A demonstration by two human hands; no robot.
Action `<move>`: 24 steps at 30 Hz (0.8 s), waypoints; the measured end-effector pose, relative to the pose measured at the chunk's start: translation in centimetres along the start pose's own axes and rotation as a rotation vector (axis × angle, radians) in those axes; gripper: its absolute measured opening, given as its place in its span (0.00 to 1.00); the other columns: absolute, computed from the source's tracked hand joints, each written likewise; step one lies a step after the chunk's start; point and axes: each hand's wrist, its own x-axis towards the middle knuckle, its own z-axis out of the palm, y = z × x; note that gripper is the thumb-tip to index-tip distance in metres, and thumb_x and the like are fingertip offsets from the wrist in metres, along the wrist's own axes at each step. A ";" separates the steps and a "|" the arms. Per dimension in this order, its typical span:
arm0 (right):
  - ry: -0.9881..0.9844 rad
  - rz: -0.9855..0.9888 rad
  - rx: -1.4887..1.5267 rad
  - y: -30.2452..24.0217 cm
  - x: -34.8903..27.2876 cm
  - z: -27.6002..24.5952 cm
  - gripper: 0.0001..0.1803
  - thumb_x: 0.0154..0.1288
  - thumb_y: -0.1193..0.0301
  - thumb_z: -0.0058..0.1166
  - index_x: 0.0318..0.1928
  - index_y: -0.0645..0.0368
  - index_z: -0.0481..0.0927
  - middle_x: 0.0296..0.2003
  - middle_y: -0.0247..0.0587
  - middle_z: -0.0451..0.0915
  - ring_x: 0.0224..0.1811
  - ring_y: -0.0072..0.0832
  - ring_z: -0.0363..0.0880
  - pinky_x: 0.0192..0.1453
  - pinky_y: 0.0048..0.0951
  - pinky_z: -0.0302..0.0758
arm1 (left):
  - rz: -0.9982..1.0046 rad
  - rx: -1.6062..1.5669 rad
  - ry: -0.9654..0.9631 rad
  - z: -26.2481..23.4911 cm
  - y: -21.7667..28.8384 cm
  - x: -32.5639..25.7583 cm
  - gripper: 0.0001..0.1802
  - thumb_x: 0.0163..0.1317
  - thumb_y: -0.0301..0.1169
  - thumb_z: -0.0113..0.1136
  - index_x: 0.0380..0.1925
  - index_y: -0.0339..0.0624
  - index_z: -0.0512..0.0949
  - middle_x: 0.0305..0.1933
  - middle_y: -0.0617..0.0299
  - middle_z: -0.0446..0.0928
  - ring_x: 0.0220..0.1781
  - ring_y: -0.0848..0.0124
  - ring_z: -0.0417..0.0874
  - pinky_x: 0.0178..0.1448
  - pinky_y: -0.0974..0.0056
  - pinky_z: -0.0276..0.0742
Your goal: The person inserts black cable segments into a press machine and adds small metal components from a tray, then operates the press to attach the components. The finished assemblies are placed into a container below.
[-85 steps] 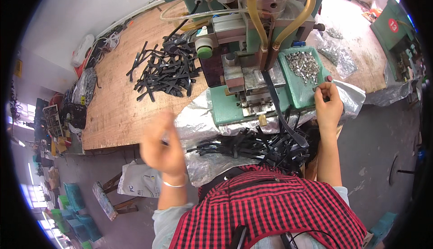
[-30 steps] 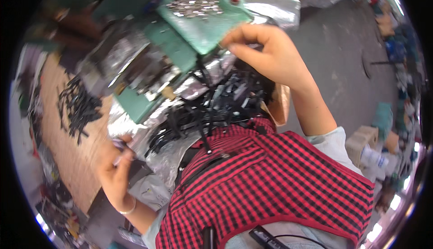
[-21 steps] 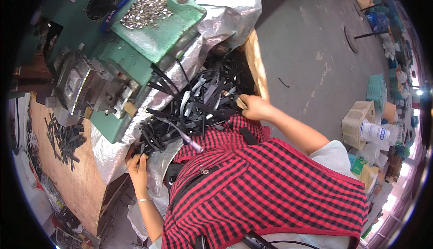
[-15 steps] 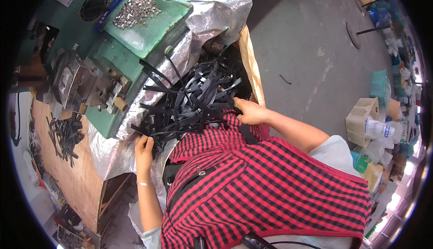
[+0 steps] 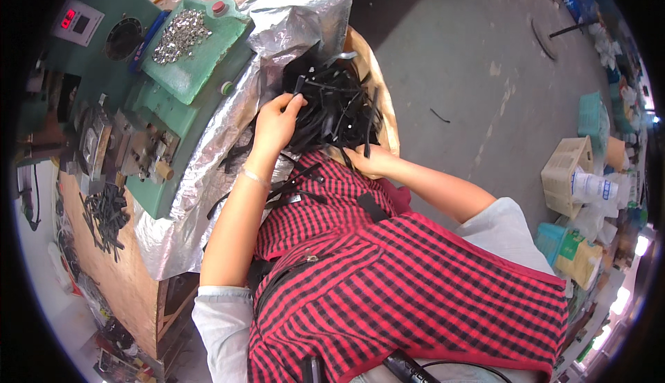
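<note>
Machine (image 5: 149, 116): green, at 10 o'clock, standing on the worktop.
Tray (image 5: 197, 64): green, on top of the machine, with a heap of small silver metal pieces (image 5: 180, 33) in it.
Foil sheet (image 5: 291, 15): crinkled silver, draped from 12 o'clock down the worktop's edge.
Worktop (image 5: 128, 272): bare wood, at 8 o'clock.
Loose strips (image 5: 104, 216): black, piled on the wood at 9 o'clock.
Floor (image 5: 471, 57): grey concrete, from 1 to 2 o'clock.
Basket (image 5: 564, 171): pale plastic, at 3 o'clock, among bags and boxes.

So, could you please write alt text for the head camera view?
Both hands, left hand and right hand, dig into a tangled pile of black straps in the person's lap, above a red checked apron. A green machine with a tray of small metal pieces stands alongside.
</note>
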 end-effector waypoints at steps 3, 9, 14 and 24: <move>0.040 0.241 0.276 -0.4 1.4 0.0 0.36 0.79 0.46 0.44 0.59 0.70 0.83 0.61 0.63 0.82 0.66 0.55 0.80 0.70 0.44 0.73 | 0.138 0.067 0.002 -0.9 1.1 -0.2 0.17 0.74 0.41 0.60 0.43 0.37 0.86 0.36 0.50 0.85 0.41 0.57 0.86 0.50 0.59 0.78; -0.233 0.364 1.379 2.6 2.2 -1.5 0.52 0.79 0.36 0.40 0.76 0.78 0.58 0.64 0.59 0.79 0.54 0.41 0.83 0.62 0.40 0.79 | -0.032 0.417 -0.040 -9.5 2.1 -10.7 0.15 0.71 0.38 0.64 0.47 0.37 0.83 0.30 0.51 0.81 0.34 0.52 0.85 0.42 0.56 0.79; 0.043 0.201 0.649 -3.9 -3.0 -4.5 0.33 0.74 0.44 0.57 0.60 0.63 0.83 0.49 0.56 0.87 0.54 0.39 0.85 0.60 0.40 0.79 | -0.307 0.774 -0.172 -9.9 -2.0 -18.8 0.51 0.53 0.48 0.79 0.74 0.38 0.68 0.29 0.49 0.85 0.35 0.47 0.88 0.40 0.48 0.82; 0.566 -0.721 -0.546 -11.3 9.6 -2.4 0.18 0.64 0.54 0.59 0.46 0.50 0.90 0.61 0.41 0.81 0.60 0.39 0.82 0.55 0.46 0.83 | -0.002 0.612 0.118 -2.3 -4.6 -5.5 0.35 0.60 0.35 0.73 0.68 0.43 0.73 0.44 0.43 0.86 0.48 0.44 0.88 0.49 0.46 0.83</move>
